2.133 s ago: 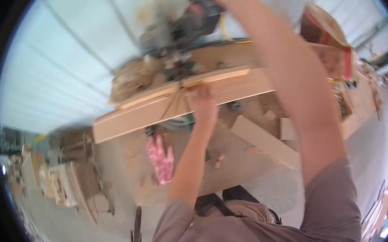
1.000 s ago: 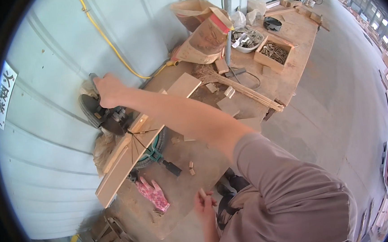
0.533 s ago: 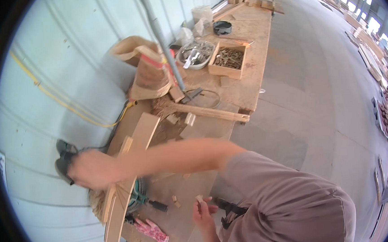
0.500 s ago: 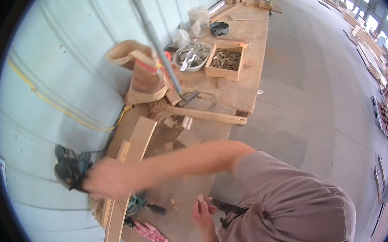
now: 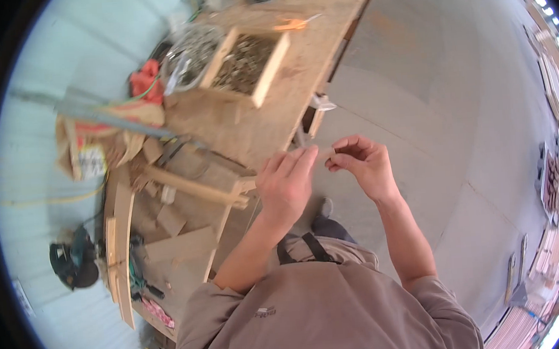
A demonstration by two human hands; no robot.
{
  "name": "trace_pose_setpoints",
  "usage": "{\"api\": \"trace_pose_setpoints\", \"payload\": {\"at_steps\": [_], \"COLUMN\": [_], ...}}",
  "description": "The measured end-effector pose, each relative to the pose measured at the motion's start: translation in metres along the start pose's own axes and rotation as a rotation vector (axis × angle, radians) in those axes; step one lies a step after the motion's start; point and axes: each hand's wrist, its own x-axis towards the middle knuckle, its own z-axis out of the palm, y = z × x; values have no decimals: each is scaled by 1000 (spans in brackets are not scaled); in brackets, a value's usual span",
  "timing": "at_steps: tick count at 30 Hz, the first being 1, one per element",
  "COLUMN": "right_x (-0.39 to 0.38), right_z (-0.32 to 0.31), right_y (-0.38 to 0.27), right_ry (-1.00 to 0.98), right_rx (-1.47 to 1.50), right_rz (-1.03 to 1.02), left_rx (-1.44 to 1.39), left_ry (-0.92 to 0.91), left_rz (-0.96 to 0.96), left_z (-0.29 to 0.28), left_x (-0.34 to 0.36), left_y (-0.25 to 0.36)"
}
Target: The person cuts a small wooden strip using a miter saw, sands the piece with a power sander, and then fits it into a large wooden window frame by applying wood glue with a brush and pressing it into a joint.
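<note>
My left hand [image 5: 284,184] is raised beside the bench edge, back upward, fingers pressed together; whatever lies in its palm is hidden. My right hand [image 5: 363,172] is opposite it, thumb and forefinger pinching a small pale wooden piece [image 5: 330,154] that sits between the two hands. At left, against the wall, is a black and green mitre saw [image 5: 73,259] with a long board [image 5: 123,231] lying along it. A pink patterned glove [image 5: 157,311] lies near the saw's base.
The bench [image 5: 310,13] carries a wooden box of small pieces [image 5: 242,63], a bowl of metal bits [image 5: 190,57], paper sacks [image 5: 76,143], a red bag [image 5: 144,79] and wood offcuts [image 5: 172,219]. Stacked timber [image 5: 552,175] lines the right. A grey floor [image 5: 437,111] runs between.
My right hand has left the saw handle and moved across to the small piece that my left hand held low. Both hands are now raised together, and the view has swung rightward along the bench.
</note>
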Motion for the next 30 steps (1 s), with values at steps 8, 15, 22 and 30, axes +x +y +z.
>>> {"api": "trace_pose_setpoints", "payload": {"at_steps": [8, 15, 22, 30], "right_x": [92, 193, 262, 405], "right_z": [-201, -374, -523, -752], "right_y": [-44, -114, -211, -247], "right_ry": [428, 578, 666, 512], "right_rx": [60, -198, -716, -765], "right_rz": [-173, -164, -93, -91], "left_rx": [-1136, -1313, -1233, -945], "left_ry": [-345, -489, -893, -1092], "left_rz": [-865, -592, -598, -464], "left_z": [191, 376, 534, 753], "left_x": [141, 321, 478, 647], "left_y": [18, 50, 91, 134]}}
